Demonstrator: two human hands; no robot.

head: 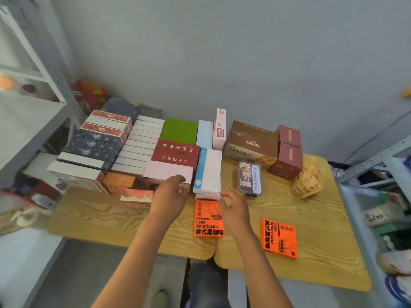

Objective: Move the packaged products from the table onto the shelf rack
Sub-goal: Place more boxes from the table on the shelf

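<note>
Currently, step in hand: reaching in for a pick; both hands are at the near edge of the packed boxes and nothing is lifted yet, so I judge the grasp is only being set up.
Target, as I read it: the white box with a blue stripe (pixel 208 172), which lies flat on the stack near the middle of the desk (pixel 100 216), just beside a pale pink box (pixel 168 172).
Left hand (pixel 170 197): forearm stretched forward, back of the hand up, fingers bent loosely toward the near edge of the pale pink box; it grips nothing that I can see.
Right hand (pixel 232 206): fingers and thumb curled apart like a claw, just short of the near end of the striped box; whether a fingertip touches it is too blurred to tell, but nothing is held.
Other products: an orange coffee packet (pixel 209 221) lies partly under the right hand, a second orange packet (pixel 279 237) well to its right.
Shelf rack (pixel 33 121): stands at the left of the desk, its grey shelf board bare where visible.
Next move calls for: closing on the two long sides of the striped box, lifting it clear of its neighbours, then carrying it left to the rack.
Risk: dragging the pink box along.
</note>
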